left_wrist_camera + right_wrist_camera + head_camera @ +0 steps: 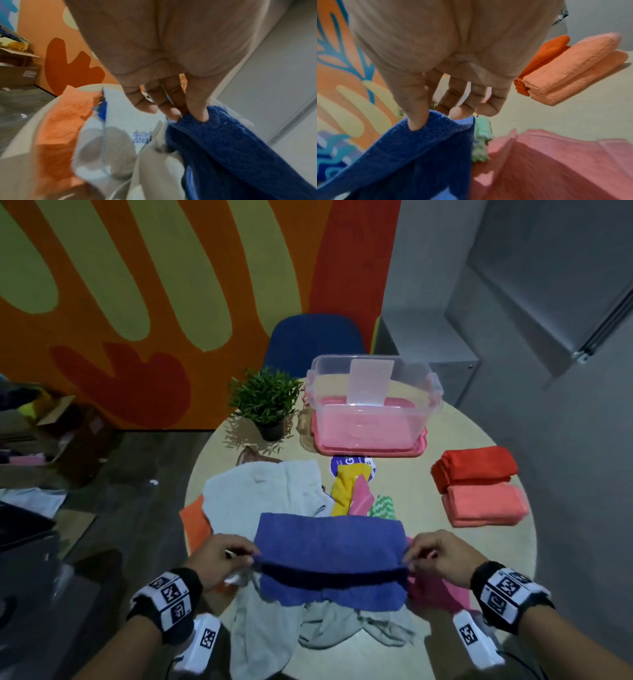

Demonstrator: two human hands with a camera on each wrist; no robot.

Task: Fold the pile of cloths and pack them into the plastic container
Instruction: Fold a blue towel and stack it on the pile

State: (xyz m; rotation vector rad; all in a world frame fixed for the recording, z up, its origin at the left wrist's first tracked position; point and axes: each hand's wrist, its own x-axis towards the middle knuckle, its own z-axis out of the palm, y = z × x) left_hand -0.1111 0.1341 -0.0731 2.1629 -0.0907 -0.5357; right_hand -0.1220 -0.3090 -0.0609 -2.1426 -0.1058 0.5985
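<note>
A blue towel (330, 546) hangs doubled over between my hands above the cloth pile. My left hand (222, 559) pinches its left edge, thumb and fingers on the blue towel (223, 142). At the other end my right hand (435, 556) pinches the right edge of the blue towel (419, 146). Under it lie a pale grey cloth (260, 494), an orange cloth (195, 522), yellow (346, 484), pink (442, 590) and green-patterned (382, 506) cloths. The clear plastic container (371, 402) stands at the table's far side on a pink lid. Folded red (474, 467) and coral (483, 505) towels sit at the right.
A small potted plant (265, 398) stands left of the container. A blue chair (315, 340) is behind the round table (479, 559). Cardboard boxes (65, 433) lie on the floor at the left. A grey wall runs along the right.
</note>
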